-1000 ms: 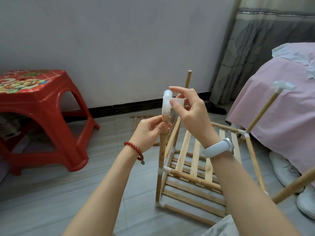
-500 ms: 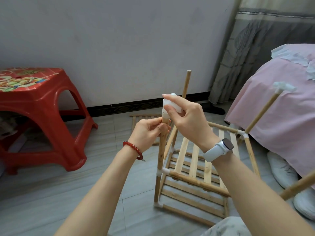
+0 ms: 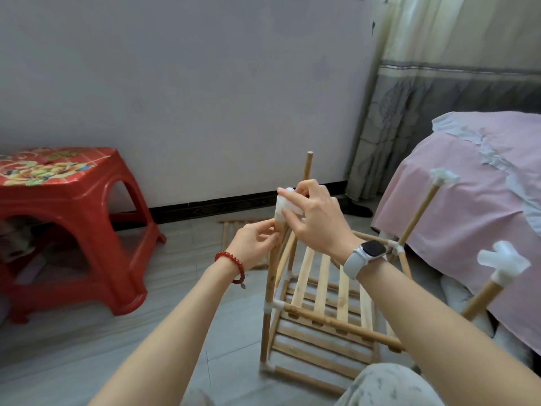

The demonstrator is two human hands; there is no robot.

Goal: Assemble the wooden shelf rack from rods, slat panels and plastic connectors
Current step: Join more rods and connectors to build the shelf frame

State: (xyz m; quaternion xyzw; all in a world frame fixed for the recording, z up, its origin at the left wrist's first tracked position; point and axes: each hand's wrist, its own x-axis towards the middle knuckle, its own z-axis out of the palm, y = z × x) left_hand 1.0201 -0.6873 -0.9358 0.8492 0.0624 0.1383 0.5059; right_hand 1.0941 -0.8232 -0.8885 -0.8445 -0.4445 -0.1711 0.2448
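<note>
A: Partly built rack standing on grey floor tiles, two slat panels already held in it, one above the other, between upright rods

B: Contents of left hand?

A: Near-left upright rod, pinched just under its top end between thumb and curled fingers. Red bead bracelet on that wrist

B: Right hand?

A: Curled round white plastic connector, thumb and forefinger pinching it from both sides. Connector seated on top end of same rod, directly above left hand. How far down the rod it sits: cannot tell. Pale-strapped watch on right wrist

B: Remaining uprights?

A: Far-left rod bare at its tip, rising behind right hand. Far-right rod capped with a white connector; near-right rod likewise capped, blurred and close to camera. Small white joints gripping rods at each panel corner

B: Loose parts?

A: One more slat panel flat on floor behind hands, near the dark skirting, largely hidden by left hand

B: Surroundings?

A: Red plastic stool with printed top at left, well apart from rack; items beneath it too dim to identify. Pink-covered bed at right, just beside rack's right-hand rods. Grey curtain in corner behind bed. Patterned fabric of knee at bottom edge
</note>
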